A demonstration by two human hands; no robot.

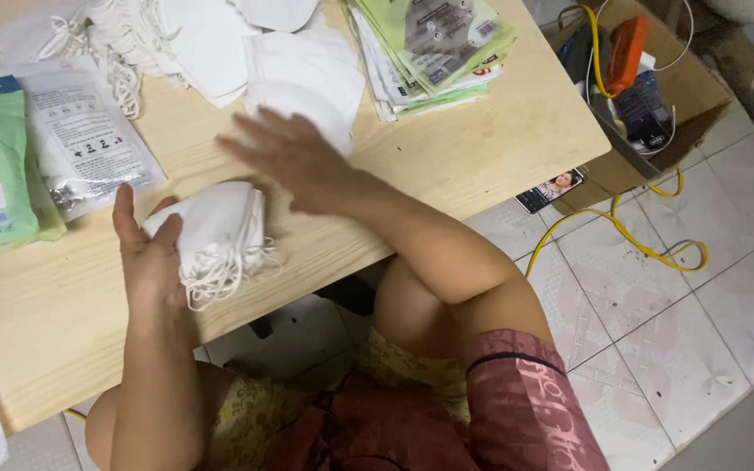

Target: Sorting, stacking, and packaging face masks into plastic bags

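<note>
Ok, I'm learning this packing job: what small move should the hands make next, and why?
Probably the right hand lowers onto the loose white folded masks and takes one. It hovers open and empty above them, while the left hand steadies a small stack of white masks on the pale wooden table.

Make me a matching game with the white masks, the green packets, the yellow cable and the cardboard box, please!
Things:
1 stack of white masks
2 green packets
3 yellow cable
4 cardboard box

Places:
A on the tiled floor
B far edge of the wooden table
C in the left hand
D beside the table, holding tools

Pairs: 1-C, 2-B, 3-A, 4-D
</note>
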